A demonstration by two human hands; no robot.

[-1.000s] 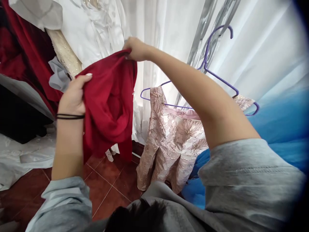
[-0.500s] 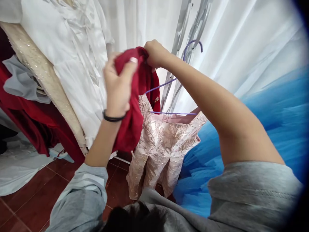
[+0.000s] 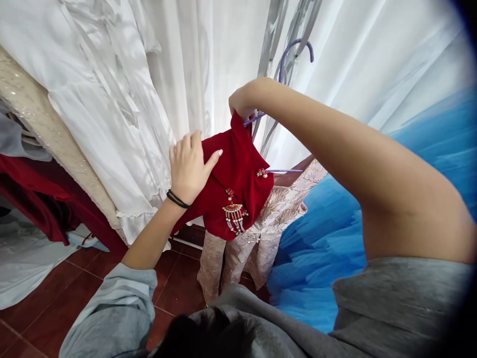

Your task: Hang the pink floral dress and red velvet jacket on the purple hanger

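A red velvet top (image 3: 223,164) with a stand-up collar and a beaded tassel brooch hangs in front of me. At its neck, my right hand (image 3: 244,99) is closed on the collar, though the fingertips are hidden behind the cloth. My left hand (image 3: 190,169), wearing black bands at the wrist, lies on the top's shoulder side with its fingers stretched and thumb apart. Behind the red top is a pale pink brocade dress (image 3: 294,204) on a purple hanger (image 3: 282,64). The top covers much of that dress's left side.
White dresses (image 3: 93,109) and a beige sequinned one (image 3: 63,139) hang at left, with dark red cloth (image 3: 74,199) beyond. A metal rack (image 3: 274,35) stands before a white curtain (image 3: 231,40). Blue tulle (image 3: 328,238) fills the right, above a red tiled floor (image 3: 179,283).
The red top, bunched up before, has opened out and shows its brooch. My left hand has gone from gripping the cloth to lying spread on it. My right hand has lowered slightly.
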